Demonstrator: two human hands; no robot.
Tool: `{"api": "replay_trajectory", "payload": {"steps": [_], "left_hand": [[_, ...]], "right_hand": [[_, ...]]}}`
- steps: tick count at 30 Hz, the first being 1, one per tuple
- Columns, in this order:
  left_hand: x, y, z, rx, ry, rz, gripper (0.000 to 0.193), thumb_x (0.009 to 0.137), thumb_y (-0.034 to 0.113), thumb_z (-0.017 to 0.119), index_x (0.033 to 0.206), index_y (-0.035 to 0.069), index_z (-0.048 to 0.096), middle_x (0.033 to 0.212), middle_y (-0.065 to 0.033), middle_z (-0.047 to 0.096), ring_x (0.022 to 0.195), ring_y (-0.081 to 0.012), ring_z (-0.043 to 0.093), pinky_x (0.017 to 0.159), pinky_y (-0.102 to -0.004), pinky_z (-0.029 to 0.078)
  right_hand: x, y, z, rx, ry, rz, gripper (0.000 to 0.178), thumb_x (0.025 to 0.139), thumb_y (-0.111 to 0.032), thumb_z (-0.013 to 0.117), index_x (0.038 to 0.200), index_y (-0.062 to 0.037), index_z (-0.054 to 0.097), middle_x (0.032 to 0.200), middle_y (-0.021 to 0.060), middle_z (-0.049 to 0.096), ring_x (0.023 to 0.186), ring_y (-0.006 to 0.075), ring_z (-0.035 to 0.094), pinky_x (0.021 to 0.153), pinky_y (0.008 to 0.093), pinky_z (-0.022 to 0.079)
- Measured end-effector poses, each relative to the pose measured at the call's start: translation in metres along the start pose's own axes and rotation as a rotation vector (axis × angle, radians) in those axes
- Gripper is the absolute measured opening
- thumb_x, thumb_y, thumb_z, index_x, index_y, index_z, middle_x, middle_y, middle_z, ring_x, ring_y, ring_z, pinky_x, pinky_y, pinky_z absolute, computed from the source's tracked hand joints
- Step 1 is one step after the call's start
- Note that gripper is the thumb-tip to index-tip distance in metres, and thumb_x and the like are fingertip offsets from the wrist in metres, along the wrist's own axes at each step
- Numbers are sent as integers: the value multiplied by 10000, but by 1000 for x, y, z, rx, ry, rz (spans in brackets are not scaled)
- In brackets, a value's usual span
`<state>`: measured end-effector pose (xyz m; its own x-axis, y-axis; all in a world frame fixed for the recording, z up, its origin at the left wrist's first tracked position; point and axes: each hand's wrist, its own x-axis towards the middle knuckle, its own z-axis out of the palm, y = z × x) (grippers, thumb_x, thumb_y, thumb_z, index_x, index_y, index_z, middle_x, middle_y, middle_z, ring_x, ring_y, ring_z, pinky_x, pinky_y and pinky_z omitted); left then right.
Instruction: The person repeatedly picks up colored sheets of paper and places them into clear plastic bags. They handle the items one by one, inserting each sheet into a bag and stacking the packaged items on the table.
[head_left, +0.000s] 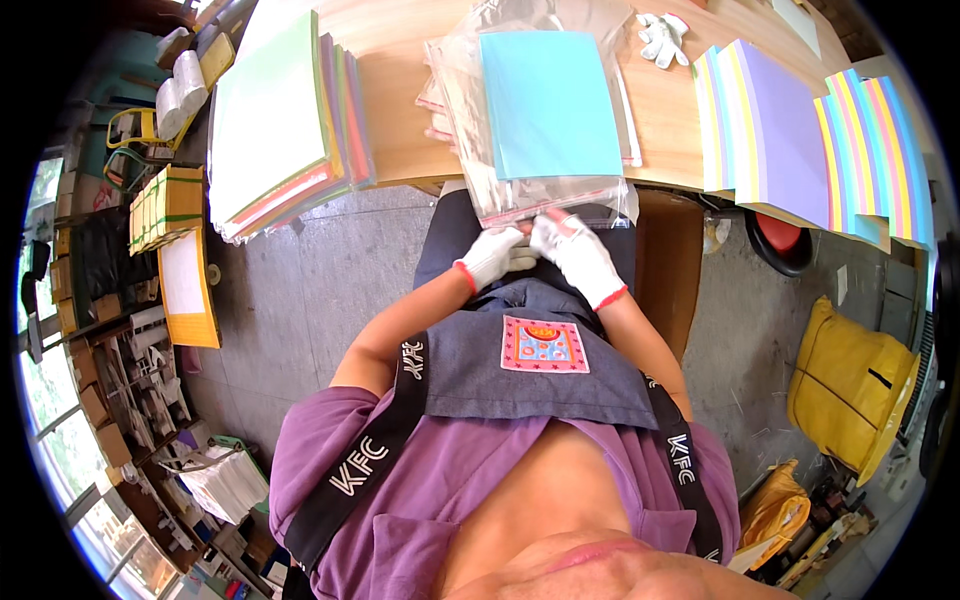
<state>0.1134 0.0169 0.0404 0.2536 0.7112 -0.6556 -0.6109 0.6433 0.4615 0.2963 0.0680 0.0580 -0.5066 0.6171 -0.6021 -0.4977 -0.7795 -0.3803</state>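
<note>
From a head-worn fisheye camera, the scene is viewed steeply downward at close range, with the wearer's chest point(540, 485) framed low, the left hand point(495, 257) and right hand point(580, 260) above centre, and the table point(395, 110) at the top.

Left hand point(492, 257), right hand point(580, 258) close together (both gloved); forearms point(412, 312) angled inward

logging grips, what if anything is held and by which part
The clear plastic bag around the blue paper, seemingly pinched at its near, red-lined edge by the left hand and right hand.
</note>
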Motion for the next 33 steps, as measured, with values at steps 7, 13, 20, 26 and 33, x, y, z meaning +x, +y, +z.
{"api": "replay_trajectory", "payload": {"steps": [7, 13, 20, 26, 33], "left_hand": [[-41, 48, 1, 513, 384, 266, 223, 935, 222, 585, 953, 9, 650, 841, -83, 692, 652, -128, 646, 580, -239, 523], [-41, 55, -16, 612, 382, 191, 196, 932, 193, 576, 998, 19, 636, 847, -88, 684, 634, -127, 630, 571, -267, 519], [-59, 68, -2, 1349, 679, 628, 233, 852, 247, 655, 1007, 72, 656, 776, -96, 650, 709, -264, 625, 598, -373, 497], [-54, 82, -22, 910, 314, 90, 238, 913, 279, 588, 948, 68, 692, 686, 16, 593, 516, -40, 456, 476, -209, 386], [-53, 79, -26, 733, 261, 85, 199, 924, 194, 511, 894, 55, 650, 676, 43, 529, 506, -35, 409, 440, -204, 326]], "right_hand": [[3, -64, 78, -1985, -79, -958, 271, 869, -155, 611, 1134, -188, 656, 1010, 55, 674, 811, 267, 644, 751, 347, 531], [53, -113, 69, -2427, -151, -880, 621, 771, -249, 706, 1353, -206, 495, 1435, 31, 441, 1175, 273, 506, 973, 372, 460], [19, -63, 79, -2141, -224, -1103, 388, 830, -366, 650, 1162, -168, 613, 1040, 62, 660, 932, 251, 632, 789, 378, 528], [17, -5, 74, -2095, -148, -941, 135, 878, -314, 566, 862, -190, 617, 710, 53, 656, 682, 266, 664, 554, 425, 502], [31, 25, 85, -2095, -147, -880, 142, 832, -261, 602, 897, -134, 595, 712, 87, 663, 664, 279, 673, 534, 437, 499]]}}
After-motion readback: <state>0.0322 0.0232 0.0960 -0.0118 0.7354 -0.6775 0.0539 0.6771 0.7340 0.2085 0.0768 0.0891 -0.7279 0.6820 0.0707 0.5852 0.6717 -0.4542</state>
